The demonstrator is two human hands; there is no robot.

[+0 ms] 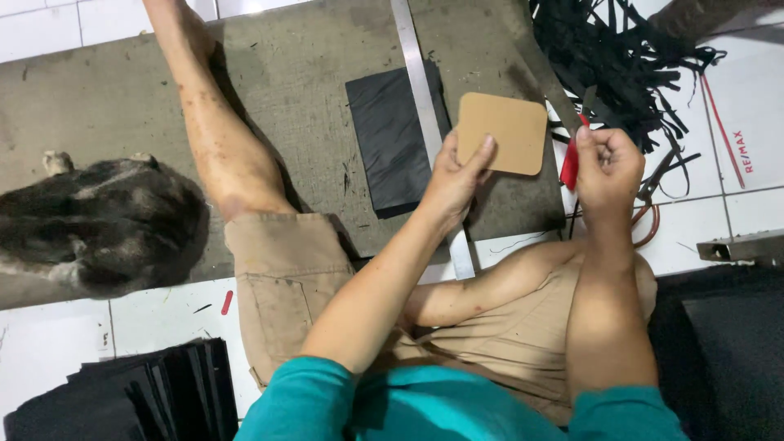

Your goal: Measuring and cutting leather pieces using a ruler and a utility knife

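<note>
My left hand (454, 174) holds a tan square template with rounded corners (505, 131) by its lower left edge, lifted above the grey mat (286, 73). My right hand (608, 163) is closed around a red-handled cutter (570, 163) just right of the template. A stack of black sheet pieces (392, 139) lies on the mat under a long steel ruler (425, 106), left of the template.
A dark cat (98, 220) lies on the mat at the left. Black strip offcuts (629, 57) pile up at top right beside pliers (653, 196). More black sheets (139, 396) are stacked at bottom left. My legs stretch across the white tiled floor.
</note>
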